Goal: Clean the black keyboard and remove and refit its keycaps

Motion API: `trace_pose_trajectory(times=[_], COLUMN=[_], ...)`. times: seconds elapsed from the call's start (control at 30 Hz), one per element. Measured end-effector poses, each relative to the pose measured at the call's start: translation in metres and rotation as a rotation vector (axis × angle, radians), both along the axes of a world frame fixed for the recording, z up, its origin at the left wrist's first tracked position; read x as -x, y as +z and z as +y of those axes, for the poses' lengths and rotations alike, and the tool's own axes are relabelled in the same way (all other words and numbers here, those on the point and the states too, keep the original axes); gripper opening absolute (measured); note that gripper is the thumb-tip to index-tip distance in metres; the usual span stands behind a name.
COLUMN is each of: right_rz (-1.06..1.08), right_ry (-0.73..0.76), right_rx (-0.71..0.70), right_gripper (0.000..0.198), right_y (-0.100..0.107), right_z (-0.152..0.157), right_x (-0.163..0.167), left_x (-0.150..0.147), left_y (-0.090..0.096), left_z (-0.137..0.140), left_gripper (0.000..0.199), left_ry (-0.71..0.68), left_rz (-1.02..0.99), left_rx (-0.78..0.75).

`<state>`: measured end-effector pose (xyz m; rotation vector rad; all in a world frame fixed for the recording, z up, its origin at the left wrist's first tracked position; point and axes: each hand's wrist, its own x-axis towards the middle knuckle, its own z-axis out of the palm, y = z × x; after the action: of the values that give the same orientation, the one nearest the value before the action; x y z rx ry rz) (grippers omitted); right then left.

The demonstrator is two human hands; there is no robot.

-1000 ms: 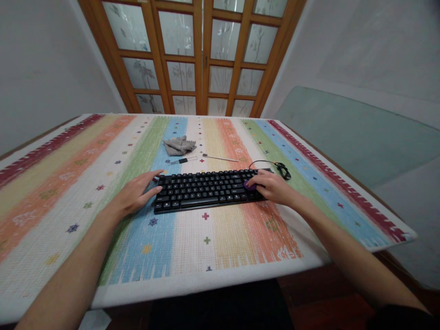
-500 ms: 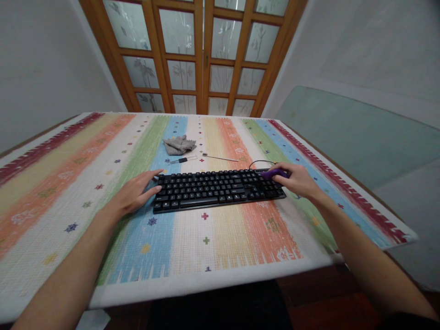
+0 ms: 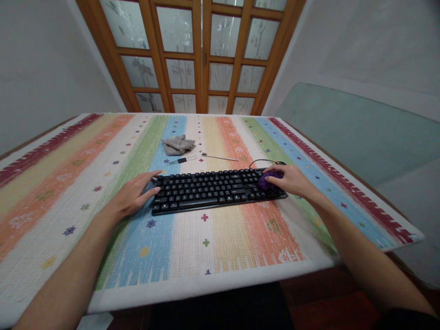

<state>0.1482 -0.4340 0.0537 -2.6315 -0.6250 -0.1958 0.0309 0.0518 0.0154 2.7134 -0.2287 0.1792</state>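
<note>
A black keyboard [image 3: 206, 190] lies flat on the striped tablecloth in front of me. My left hand [image 3: 135, 195] steadies its left end, thumb on the near side and fingers at the far corner. At the number-pad end, my right hand [image 3: 288, 180] pinches a soft purple lump of cleaning gel [image 3: 270, 181]. The gel presses down on the keys there, and my fingers partly hide it. A thin black cable [image 3: 261, 160] curves behind the keyboard toward the right hand.
Behind the keyboard lie a crumpled grey cloth [image 3: 178, 145], a small black-handled tool [image 3: 182, 160] and a thin rod with a dark brush-like tip [image 3: 220, 157]. The table's near edge [image 3: 206, 288] runs below my forearms. A wood-framed glass door [image 3: 202, 59] stands beyond the table.
The purple gel has gone from a stretched, lifted strip to a rounder lump lower on the keys. My right hand has shifted slightly left; my left hand stays at the keyboard's end.
</note>
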Motion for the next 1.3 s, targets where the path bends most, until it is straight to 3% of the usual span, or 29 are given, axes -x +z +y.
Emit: trace_pose_trajectory(times=[0.37, 0.67, 0.97, 1.3], right_rz=[0.065, 0.268, 0.320, 0.171], right_ry=[-0.076, -0.076, -0.074, -0.178], right_rx=[0.064, -0.083, -0.080, 0.116], right_gripper=[0.023, 0.032, 0.024, 0.012], right_y=[0.004, -0.005, 0.000, 0.008], right_z=[0.003, -0.008, -0.006, 0.014], right_x=[-0.003, -0.017, -0.022, -0.012], left_x=[0.000, 0.001, 0.001, 0.001], left_y=[0.001, 0.002, 0.003, 0.002], left_z=[0.000, 0.000, -0.001, 0.000], left_gripper=[0.074, 0.075, 0.074, 0.073], left_ry=[-0.002, -0.009, -0.005, -0.009], left_rz=[0.012, 0.020, 0.021, 0.012], left_rx=[-0.011, -0.020, -0.029, -0.025])
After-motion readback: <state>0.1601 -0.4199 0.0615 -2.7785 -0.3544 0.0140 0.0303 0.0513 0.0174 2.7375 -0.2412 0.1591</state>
